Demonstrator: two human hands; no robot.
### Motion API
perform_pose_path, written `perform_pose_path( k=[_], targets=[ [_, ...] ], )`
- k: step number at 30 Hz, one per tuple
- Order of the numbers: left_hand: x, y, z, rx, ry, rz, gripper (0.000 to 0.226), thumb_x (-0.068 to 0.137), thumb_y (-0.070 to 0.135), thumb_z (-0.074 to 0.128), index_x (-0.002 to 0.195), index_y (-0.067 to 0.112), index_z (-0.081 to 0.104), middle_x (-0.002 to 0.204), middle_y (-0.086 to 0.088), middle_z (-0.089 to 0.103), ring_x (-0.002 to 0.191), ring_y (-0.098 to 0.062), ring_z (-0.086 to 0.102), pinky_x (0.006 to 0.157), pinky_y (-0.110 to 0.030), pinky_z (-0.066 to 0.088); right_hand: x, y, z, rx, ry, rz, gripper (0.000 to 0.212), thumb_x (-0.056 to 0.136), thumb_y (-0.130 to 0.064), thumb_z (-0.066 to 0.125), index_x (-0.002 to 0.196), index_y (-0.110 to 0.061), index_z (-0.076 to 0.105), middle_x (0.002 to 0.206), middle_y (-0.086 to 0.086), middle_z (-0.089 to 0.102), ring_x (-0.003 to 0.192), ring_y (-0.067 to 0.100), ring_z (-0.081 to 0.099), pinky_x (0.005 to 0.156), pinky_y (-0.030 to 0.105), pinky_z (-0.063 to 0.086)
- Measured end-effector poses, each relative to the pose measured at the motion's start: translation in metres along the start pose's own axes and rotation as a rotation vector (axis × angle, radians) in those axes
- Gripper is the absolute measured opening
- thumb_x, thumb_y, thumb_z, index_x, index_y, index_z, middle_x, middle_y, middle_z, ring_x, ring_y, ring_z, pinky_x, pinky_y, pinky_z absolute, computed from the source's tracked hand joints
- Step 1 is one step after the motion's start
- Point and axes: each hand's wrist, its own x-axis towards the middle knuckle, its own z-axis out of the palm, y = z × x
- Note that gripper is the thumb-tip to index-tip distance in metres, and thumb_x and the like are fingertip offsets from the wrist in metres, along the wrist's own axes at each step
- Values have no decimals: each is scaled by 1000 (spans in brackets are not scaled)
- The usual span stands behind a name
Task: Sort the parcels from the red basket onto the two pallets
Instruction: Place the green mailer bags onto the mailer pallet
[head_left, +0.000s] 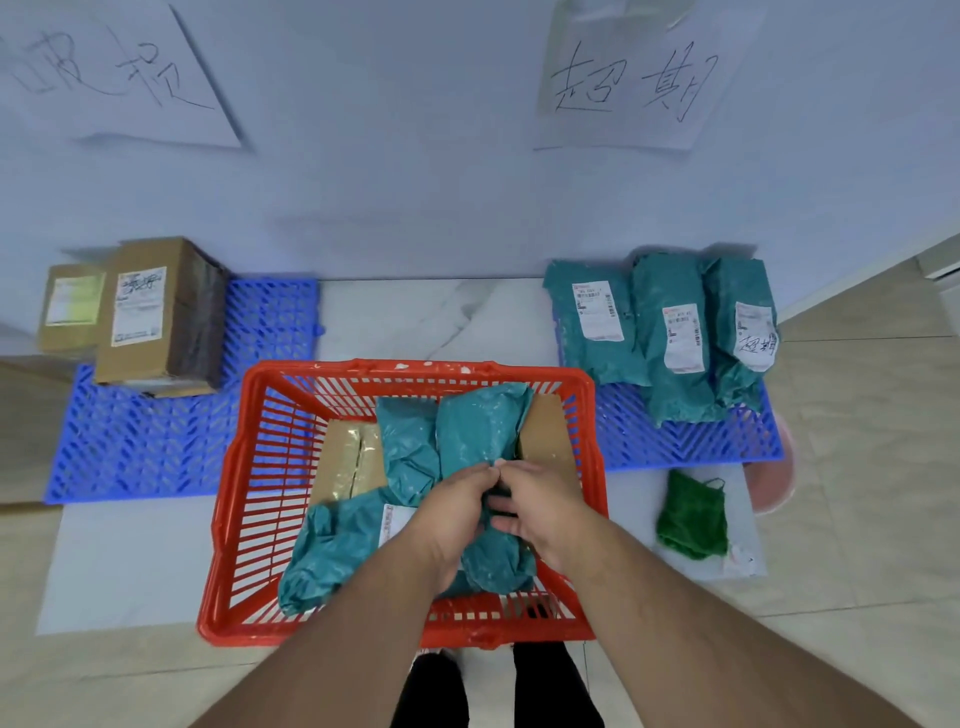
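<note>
Head view, red basket (260, 467), teal parcels (483, 431), seemingly boxes (345, 460)

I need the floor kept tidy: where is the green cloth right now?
In the head view, the green cloth lies on the floor right of the red basket, just in front of the right blue pallet.

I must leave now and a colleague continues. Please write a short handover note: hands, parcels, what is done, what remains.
Left hand and right hand both grip one teal bag inside the red basket.
Done: two cardboard boxes on the left pallet, three teal bags on the right pallet.
Left: the gripped bag, more teal bags and cardboard parcels in the basket.
</note>
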Motion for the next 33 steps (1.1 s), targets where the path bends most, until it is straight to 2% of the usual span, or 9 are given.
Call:
perform_pose_path(
  k=[4, 7, 10, 14, 20, 24, 27, 30, 33],
  targets=[
    [-3, 2, -2, 17, 22, 19, 28, 104, 29, 52, 118, 28, 75, 122, 3, 77, 111, -8, 69, 83, -23, 49, 5, -1, -3, 14, 37, -11, 11, 108, -31, 56, 107, -27, 66, 115, 3, 74, 106, 16, 73, 82, 32, 63],
    [1, -2, -13, 26, 152, 21, 38, 105, 26, 54, 142, 22, 60, 130, 1, 67, 112, -11, 64, 79, -23, 48, 13, -1, -1, -53, 147, -33, 11, 101, -29, 65, 90, -26, 68, 88, 4, 77, 82, 19, 76, 84, 47, 67],
    [2, -12, -21, -22, 129, -6, 47, 104, 29, 56, 151, 20, 51, 129, 5, 63, 107, -3, 60, 81, -25, 48, 15, -1, 1, -286, 271, -109, 17, 86, -27, 74, 69, -23, 72, 74, 9, 80, 78, 32, 81, 78, 60, 66],
    [1, -14, -21, -53, 81, -10, 49, 102, 32, 59, 150, 23, 53, 137, 4, 64, 111, -3, 61, 85, -27, 49, 5, -8, 8, -375, 317, -144, 13, 81, -23, 72, 69, -28, 75, 69, -2, 79, 73, 23, 78, 72, 44, 68],
    [-16, -4, -27, -147, 41, 34, 32, 104, 41, 55, 122, 25, 75, 117, 4, 80, 102, -8, 76, 88, -31, 55, -32, -15, 19, -465, 247, -314, 14, 91, -24, 71, 82, -22, 81, 77, -9, 75, 60, -2, 67, 42, 10, 40],
    [-36, 8, -34, -211, -2, 78, 45, 90, 71, 60, 114, 39, 81, 122, 2, 78, 116, -17, 72, 104, -42, 52, -59, -18, 28, -484, 113, -491, 16, 96, -15, 67, 82, -17, 75, 112, -11, 69, 92, 1, 67, 70, 13, 50],
    [-50, 13, -44, -241, -42, 147, 65, 80, 83, 62, 124, 37, 76, 126, -2, 77, 117, -24, 72, 102, -44, 52, -78, -22, 29, -499, 106, -536, 4, 95, -29, 65, 92, -30, 68, 102, -25, 60, 90, -17, 57, 69, 4, 42],
    [-63, 23, -46, -292, -105, 165, 65, 82, 75, 69, 131, 32, 73, 131, -7, 74, 120, -27, 72, 97, -46, 57, -94, -24, 27, -516, 205, -625, 6, 94, -36, 59, 98, -41, 59, 100, -30, 62, 91, -29, 54, 68, 0, 43],
    [-72, 35, -39, -273, -74, 173, 58, 76, 54, 88, 124, 23, 76, 122, -16, 77, 110, -37, 75, 85, -52, 63, -106, -30, 27, -374, 195, -706, 19, 99, -26, 66, 100, -43, 57, 101, -36, 63, 92, -22, 60, 67, 2, 48]
  ],
)
